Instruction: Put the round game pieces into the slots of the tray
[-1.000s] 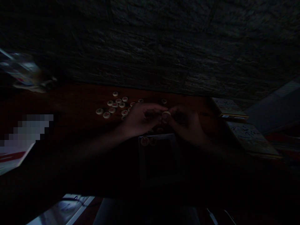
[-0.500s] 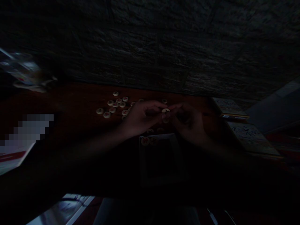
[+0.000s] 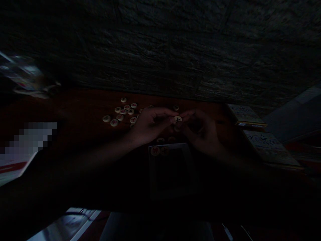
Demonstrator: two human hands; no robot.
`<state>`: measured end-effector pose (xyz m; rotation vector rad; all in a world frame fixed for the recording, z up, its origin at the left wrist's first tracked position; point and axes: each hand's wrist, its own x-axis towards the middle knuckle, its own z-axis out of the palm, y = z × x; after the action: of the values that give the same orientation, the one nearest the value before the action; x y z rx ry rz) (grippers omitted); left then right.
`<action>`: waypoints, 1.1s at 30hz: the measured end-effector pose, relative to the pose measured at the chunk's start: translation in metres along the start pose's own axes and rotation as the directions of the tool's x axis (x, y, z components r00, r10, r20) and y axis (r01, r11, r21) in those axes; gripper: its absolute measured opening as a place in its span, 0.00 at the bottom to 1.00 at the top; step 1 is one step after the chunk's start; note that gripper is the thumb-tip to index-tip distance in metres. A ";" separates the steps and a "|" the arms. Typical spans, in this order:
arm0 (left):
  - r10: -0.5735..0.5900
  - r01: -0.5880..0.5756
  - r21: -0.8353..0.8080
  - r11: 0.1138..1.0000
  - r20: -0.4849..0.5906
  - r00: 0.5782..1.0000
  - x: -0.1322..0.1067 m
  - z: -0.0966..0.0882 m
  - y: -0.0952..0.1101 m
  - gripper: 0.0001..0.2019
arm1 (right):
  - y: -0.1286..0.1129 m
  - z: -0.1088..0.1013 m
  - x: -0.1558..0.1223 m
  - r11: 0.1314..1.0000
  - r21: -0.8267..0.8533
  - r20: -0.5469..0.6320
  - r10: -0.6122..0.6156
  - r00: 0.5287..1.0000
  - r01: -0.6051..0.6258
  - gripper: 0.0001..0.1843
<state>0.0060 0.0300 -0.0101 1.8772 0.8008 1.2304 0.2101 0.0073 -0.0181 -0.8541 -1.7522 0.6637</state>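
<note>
Between the fingertips of both hands is a round Chinese chess piece with a dark character facing me. My left hand pinches it from the left, and my right hand closes on its right edge. Just below them lies an open shallow box with a pale rim. A piece with a red character and a darker piece sit side by side in its far left corner. Several loose pieces are scattered on the wooden table left of my left hand.
A stone-block wall rises behind the table. Two flat printed boxes lie at the right. At the far left are a clear plastic cup and a white and red sheet-like item. The scene is very dark.
The held piece has been tilted so that its marked face now shows more fully. Both hands stay in almost the same place, and the box and loose pieces have not moved.
</note>
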 end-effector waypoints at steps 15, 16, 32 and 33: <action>-0.023 0.024 -0.027 0.999 0.035 0.999 0.000 0.001 0.001 0.07 | 0.003 -0.002 0.000 1.000 0.007 -0.007 -0.008 1.000 0.008 0.05; -0.018 0.019 -0.019 1.000 0.041 0.999 0.000 0.001 0.002 0.07 | 0.003 -0.002 0.001 1.000 -0.010 -0.017 -0.011 1.000 0.011 0.05; 0.002 -0.003 0.081 0.997 0.009 1.000 0.000 0.000 -0.001 0.08 | 0.002 -0.001 -0.001 0.982 -0.188 -0.028 -0.006 1.000 0.000 0.11; -0.003 0.003 0.068 0.998 0.002 1.000 0.000 0.000 -0.001 0.08 | 0.003 -0.002 -0.001 0.976 -0.220 -0.031 -0.015 0.999 0.007 0.13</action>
<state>0.0063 0.0304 -0.0107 1.9303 0.8535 1.2137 0.2127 0.0084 -0.0200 -0.9991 -1.8218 0.4509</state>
